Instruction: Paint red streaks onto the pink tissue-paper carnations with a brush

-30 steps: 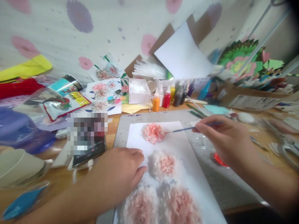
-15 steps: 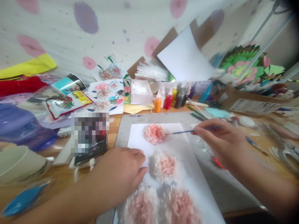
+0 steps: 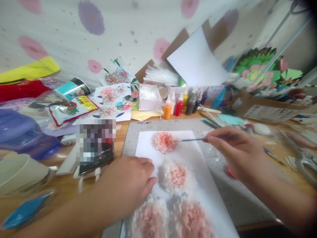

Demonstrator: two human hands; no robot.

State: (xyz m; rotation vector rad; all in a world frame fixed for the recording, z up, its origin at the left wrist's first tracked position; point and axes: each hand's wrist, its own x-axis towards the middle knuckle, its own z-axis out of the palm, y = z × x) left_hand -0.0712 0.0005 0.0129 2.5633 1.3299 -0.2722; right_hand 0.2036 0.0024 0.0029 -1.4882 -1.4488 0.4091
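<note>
A thin blue paintbrush (image 3: 193, 139) is pinched in my right hand (image 3: 235, 152). Its tip touches the right side of a red-tinged flower (image 3: 164, 142) at the top of a white sheet (image 3: 146, 152). My left hand (image 3: 135, 177) lies on the sheet's left edge, fingers stretched out and holding nothing. Beside its fingertips sits a pale pink and white crumpled-paper flower (image 3: 177, 177). Closer to me, two more such flowers show, a left one (image 3: 150, 219) and a right one (image 3: 194, 218), both cut off by the frame's bottom.
Under the sheet lies a grey mat (image 3: 237, 201). Behind it stand several paint bottles, among them an orange one (image 3: 167, 109), and a white box (image 3: 150, 97). A phone (image 3: 99, 162) and a paper cup (image 3: 22, 173) are on the left; scissors (image 3: 307, 168) lie far right.
My right hand and the brush have shifted slightly to the right, with the tip still at the red-tinged flower. My left hand has stayed in place.
</note>
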